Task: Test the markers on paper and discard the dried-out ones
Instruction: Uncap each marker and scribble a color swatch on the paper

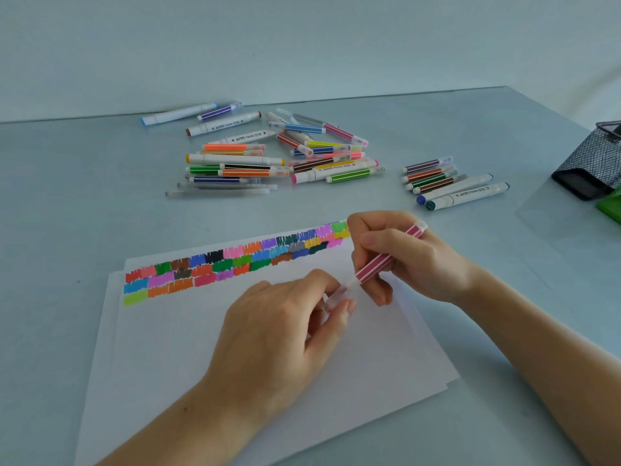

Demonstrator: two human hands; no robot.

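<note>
A pink striped marker (386,257) slants over the white paper (208,348). My right hand (403,257) grips its barrel. My left hand (285,324) pinches the clear cap (337,295) at the marker's lower end, where cap and barrel meet. Rows of coloured test scribbles (235,264) run along the paper's far edge. A big pile of markers (275,153) lies on the table beyond the paper. A smaller group of markers (450,181) lies to the right of the pile.
A black mesh pen holder (594,159) lies tipped at the right edge, with something green (611,208) beside it. A few markers (201,117) lie apart at the back left. The grey table (67,213) ends at a pale wall.
</note>
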